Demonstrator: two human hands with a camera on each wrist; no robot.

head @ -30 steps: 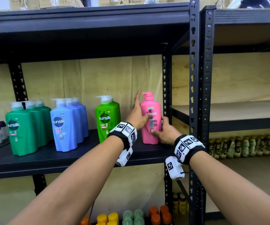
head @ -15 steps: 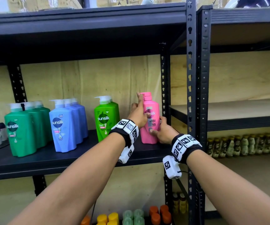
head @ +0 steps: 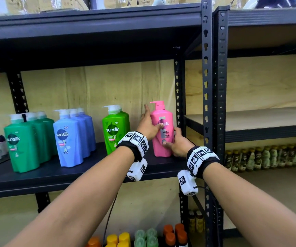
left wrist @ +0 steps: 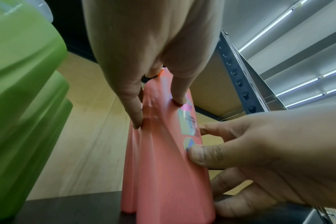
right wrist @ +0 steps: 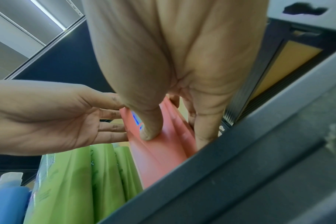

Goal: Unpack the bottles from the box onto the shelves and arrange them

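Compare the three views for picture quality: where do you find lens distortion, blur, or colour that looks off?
Head view: wide-angle bowing of the shelf uprights, otherwise sharp. Left wrist view: the light green bottle is close and blurred; the pink bottle looks salmon and stretched. Right wrist view: the shelf edge is a soft foreground blur.

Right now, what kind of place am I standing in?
Probably a shop stockroom: black metal shelving, shampoo pump bottles grouped by colour, cardboard cartons on top.
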